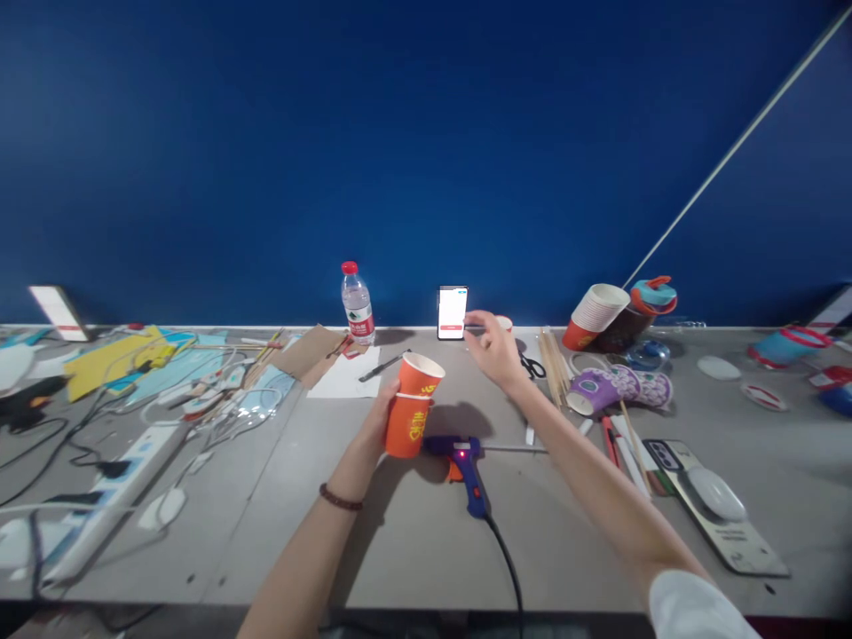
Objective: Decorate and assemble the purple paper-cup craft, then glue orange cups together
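Note:
My left hand (pixel 382 416) is wrapped around two orange paper cups (pixel 411 408), one set inside the other, with yellow lettering and white rims. They are raised and slightly tilted over the table. Just right of a standing phone (pixel 453 312) with a lit white screen is my right hand (pixel 491 349), its fingers curved and apart with nothing visible between them. Whether a fingertip touches the phone I cannot tell. Behind that hand a pale cup rim (pixel 504 323) is mostly hidden. Below the cups lies a blue glue gun (pixel 471 470) with a red light and a glue stick.
A water bottle (pixel 358 306) stands at the back. To the right are a stack of paper cups (pixel 595 315), purple cups (pixel 599 389), scissors (pixel 532 366) and a phone (pixel 719 510) under a white mouse (pixel 715 493). A power strip (pixel 120 497) and tangled cables fill the left.

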Motion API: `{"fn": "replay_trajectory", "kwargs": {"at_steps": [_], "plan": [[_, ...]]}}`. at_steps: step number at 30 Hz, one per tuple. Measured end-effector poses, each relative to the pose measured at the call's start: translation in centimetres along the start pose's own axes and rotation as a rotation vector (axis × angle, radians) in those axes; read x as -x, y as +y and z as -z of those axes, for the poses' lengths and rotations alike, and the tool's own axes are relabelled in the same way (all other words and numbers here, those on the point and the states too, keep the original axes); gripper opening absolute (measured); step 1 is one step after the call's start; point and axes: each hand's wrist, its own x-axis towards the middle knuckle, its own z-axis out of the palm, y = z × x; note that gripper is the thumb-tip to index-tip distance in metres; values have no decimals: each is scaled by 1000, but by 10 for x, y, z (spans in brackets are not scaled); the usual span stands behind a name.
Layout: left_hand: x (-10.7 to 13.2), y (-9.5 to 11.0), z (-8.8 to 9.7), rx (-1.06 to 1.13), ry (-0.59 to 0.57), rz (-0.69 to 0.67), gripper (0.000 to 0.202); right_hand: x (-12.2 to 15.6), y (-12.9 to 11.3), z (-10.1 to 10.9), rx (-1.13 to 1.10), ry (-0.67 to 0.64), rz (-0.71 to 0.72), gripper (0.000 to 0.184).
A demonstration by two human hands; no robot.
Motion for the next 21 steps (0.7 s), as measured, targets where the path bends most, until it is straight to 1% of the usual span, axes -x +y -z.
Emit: {"fn": "replay_trajectory", "kwargs": {"at_steps": [1,2,3,5,7,10,12,14,21], "plan": [[0,0,-1,-5,-9,13,55,11,-6,3,-129,-81,-30,33],[1,1,-2,-10,-23,26,56,20,-11,7,-227,-194,-49,32],[2,1,-3,-17,-43,33,58,28,-16,10,-277,-310,-56,32],[3,2,-7,-32,-94,7,60,39,-24,16,-264,-497,-25,35],[5,2,-11,-52,-142,-45,61,44,-30,18,-190,-598,41,36],[7,3,-15,-112,-188,-87,55,46,-35,17,-154,-702,120,31],[8,2,-16,-159,-203,-110,52,47,-35,14,-167,-779,129,31],[8,2,-16,-192,-207,-121,51,48,-34,11,-184,-831,109,33],[7,0,-12,-247,-179,-74,51,53,-25,4,-208,-845,34,37]]}}
